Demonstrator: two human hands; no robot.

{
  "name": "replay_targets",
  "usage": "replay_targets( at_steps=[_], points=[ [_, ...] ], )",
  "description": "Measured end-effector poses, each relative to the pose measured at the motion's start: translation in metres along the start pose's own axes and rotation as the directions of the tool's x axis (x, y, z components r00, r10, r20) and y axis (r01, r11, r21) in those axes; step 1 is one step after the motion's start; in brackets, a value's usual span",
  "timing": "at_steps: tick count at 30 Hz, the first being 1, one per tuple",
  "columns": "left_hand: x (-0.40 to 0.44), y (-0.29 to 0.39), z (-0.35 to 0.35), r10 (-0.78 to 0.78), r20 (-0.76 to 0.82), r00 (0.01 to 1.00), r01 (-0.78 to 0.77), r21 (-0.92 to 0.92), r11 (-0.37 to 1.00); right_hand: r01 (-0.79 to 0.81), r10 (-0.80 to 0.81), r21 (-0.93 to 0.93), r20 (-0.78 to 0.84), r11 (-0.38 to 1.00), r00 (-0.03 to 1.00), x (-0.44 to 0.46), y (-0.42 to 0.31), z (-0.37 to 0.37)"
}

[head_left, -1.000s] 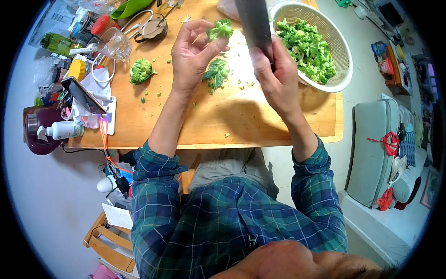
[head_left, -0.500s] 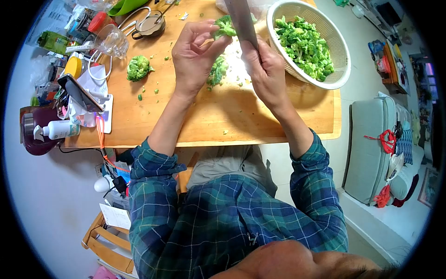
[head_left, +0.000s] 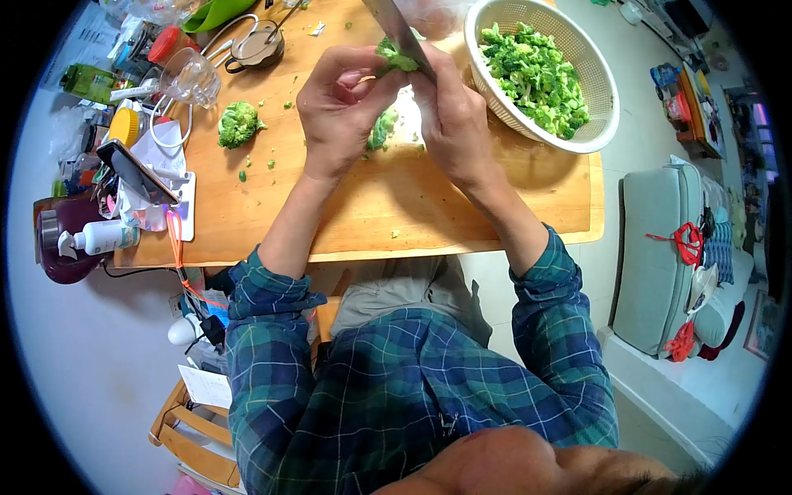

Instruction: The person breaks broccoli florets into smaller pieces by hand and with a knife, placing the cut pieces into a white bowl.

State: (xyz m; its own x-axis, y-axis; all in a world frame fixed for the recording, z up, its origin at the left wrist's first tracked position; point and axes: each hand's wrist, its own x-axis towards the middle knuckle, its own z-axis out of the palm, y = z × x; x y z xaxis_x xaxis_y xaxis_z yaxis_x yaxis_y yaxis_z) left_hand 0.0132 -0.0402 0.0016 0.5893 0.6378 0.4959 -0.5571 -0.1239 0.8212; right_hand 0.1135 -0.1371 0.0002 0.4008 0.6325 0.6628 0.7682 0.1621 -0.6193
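My left hand pinches a small broccoli floret above the wooden table. The knife is in my right hand, its blade against the floret. Both hands' fingertips are close together, and the exact contact of the edge is hidden. Below them, partly covered, a green broccoli piece lies on the table. A larger broccoli chunk rests to the left, with small crumbs around it. On the right, a white colander holds many cut florets.
On the wooden table, a dark cup with a spoon stands at the back left. A clear plastic cup, a phone and a pump bottle crowd the left side. A plastic bag lies behind the knife.
My right hand and the knife have moved left, bringing the blade onto the floret and the two hands together. My left hand still holds the floret.
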Motion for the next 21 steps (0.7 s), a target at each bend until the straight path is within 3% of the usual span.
replay_targets(
  at_steps=[5,7,8,9,12,13,15,16,20,21],
  points=[
    [0.001,0.004,-0.004,-0.060,0.042,0.997,0.061,-0.014,0.998,-0.065,0.064,0.073,0.019,0.995,0.998,0.005,-0.010,-0.007],
    [0.004,0.002,-0.006,-0.082,0.058,0.995,0.086,-0.059,0.995,-0.135,0.143,0.332,-0.001,0.934,0.990,0.008,-0.009,-0.008],
    [0.005,0.002,-0.006,-0.096,0.073,0.993,0.101,-0.071,0.992,-0.263,0.262,0.445,0.066,0.856,0.963,0.008,-0.010,-0.013],
    [0.005,0.002,-0.006,-0.111,0.088,0.990,0.118,-0.083,0.989,-0.263,0.260,0.445,0.068,0.856,0.963,0.008,-0.012,-0.016],
    [0.007,0.006,-0.008,-0.235,0.083,0.968,0.247,-0.186,0.951,-0.475,0.435,0.710,0.258,0.520,0.862,0.013,-0.022,-0.027],
    [0.008,0.007,-0.009,-0.235,0.083,0.968,0.247,-0.186,0.951,-0.475,0.435,0.710,0.258,0.520,0.862,0.014,-0.021,-0.029],
    [0.012,0.007,-0.011,-0.291,0.071,0.954,0.296,-0.369,0.881,-0.500,0.455,0.791,0.323,0.351,0.830,0.015,-0.020,-0.033],
    [0.015,0.004,-0.015,-0.282,0.026,0.959,0.260,-0.474,0.841,-0.489,0.441,0.806,0.325,0.333,0.836,0.016,-0.020,-0.035],
    [0.016,0.004,-0.020,-0.306,0.008,0.952,0.283,-0.408,0.868,-0.467,0.468,0.819,0.286,0.335,0.836,0.016,-0.020,-0.036],
    [0.016,0.003,-0.020,-0.302,0.004,0.953,0.278,-0.406,0.870,-0.404,0.434,0.799,0.202,0.446,0.878,0.016,-0.021,-0.042]
  ],
)
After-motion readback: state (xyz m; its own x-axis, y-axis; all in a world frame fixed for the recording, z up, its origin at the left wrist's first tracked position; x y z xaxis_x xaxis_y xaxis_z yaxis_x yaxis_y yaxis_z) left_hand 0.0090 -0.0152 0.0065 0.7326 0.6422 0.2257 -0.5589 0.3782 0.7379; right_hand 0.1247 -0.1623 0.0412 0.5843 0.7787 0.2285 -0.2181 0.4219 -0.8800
